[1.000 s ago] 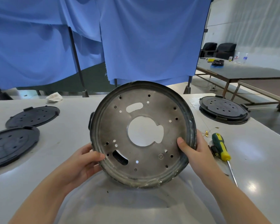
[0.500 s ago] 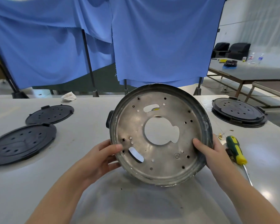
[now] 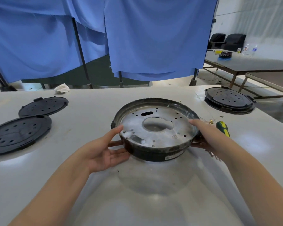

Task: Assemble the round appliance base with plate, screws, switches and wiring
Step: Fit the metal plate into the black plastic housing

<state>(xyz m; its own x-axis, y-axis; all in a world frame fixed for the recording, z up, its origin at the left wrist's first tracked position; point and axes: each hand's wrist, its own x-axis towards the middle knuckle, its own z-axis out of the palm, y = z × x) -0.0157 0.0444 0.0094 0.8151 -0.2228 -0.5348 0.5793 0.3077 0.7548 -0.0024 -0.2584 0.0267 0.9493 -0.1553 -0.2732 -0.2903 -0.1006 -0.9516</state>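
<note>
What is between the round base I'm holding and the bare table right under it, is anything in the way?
Nothing visible. The round base sits between the left hand and right hand, and the table directly below looks bare. The screwdriver and small brass parts lie to its right.

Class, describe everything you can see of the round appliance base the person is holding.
The round appliance base is a shallow ring with a dark outer wall and a dull, scuffed metal plate inside. The plate has a large central cut-out, two oblong slots and many small holes. A pale label sits on the near wall and a dark tab juts from its left side. It lies nearly flat at the white table, with the left hand and right hand gripping opposite sides.
</note>
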